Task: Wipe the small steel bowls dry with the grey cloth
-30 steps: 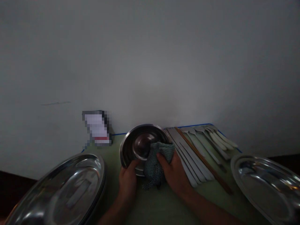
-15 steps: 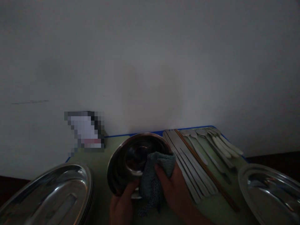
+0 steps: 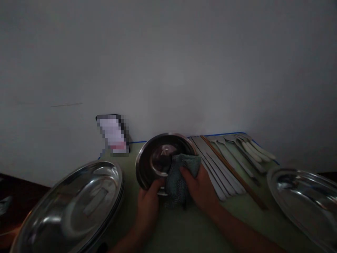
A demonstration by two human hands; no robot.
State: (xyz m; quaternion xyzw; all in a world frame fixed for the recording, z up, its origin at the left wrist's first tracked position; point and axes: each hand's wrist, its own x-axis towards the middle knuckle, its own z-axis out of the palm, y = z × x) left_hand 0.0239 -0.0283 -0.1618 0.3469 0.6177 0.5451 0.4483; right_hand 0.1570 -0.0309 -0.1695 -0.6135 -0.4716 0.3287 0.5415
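Note:
A round steel bowl (image 3: pixel 147 158) is held tilted over the table, its inside facing me. My left hand (image 3: pixel 150 196) grips the near left rim, thumb over the edge and fingers hidden beneath. A grey-green checked cloth (image 3: pixel 179 182) drapes over the right side of the rim. My right hand (image 3: pixel 197 184) is closed on the cloth, pinching it against the bowl with the thumb inside; its other fingers are mostly hidden behind.
Stacked oval steel trays (image 3: pixel 65 211) stand at the left, another oval tray (image 3: pixel 302 200) at the right. Table knives (image 3: pixel 218 175), brown chopsticks (image 3: pixel 237 175), spoons (image 3: pixel 231 156) and white-handled forks (image 3: pixel 255 151) lie right of the bowl. A pixelated upright object (image 3: pixel 113 133) leans against the wall (image 3: pixel 168 70).
The whole view has shifted, so everything sits higher and mostly further right, showing more of my forearms. Both hands keep their hold on the bowl and cloth.

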